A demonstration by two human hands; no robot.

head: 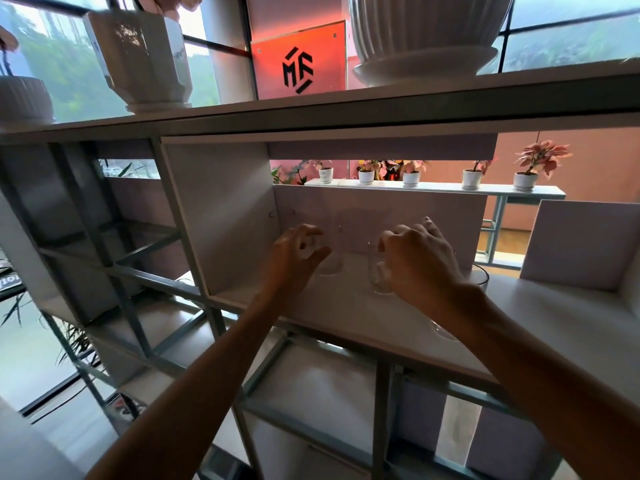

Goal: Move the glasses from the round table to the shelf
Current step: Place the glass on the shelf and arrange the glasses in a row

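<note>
Clear drinking glasses stand on the white shelf board (349,306) inside an open cubby. My left hand (294,254) is curled loosely against the left side of one glass (332,261), thumb and fingers apart. My right hand (415,258) is wrapped over the top and right side of a second glass (379,278), which rests upright on the board. A third glass (483,278) stands just right of my right wrist. The base of another glass (441,332) shows under my right forearm near the front edge. The round table is out of view.
The shelf unit's grey metal frame (138,271) forms open cubbies to the left and below. White plant pots (145,64) and a large ribbed pot (426,32) sit on the top board. A white back panel (377,216) closes the cubby; small potted plants (471,176) line a ledge behind.
</note>
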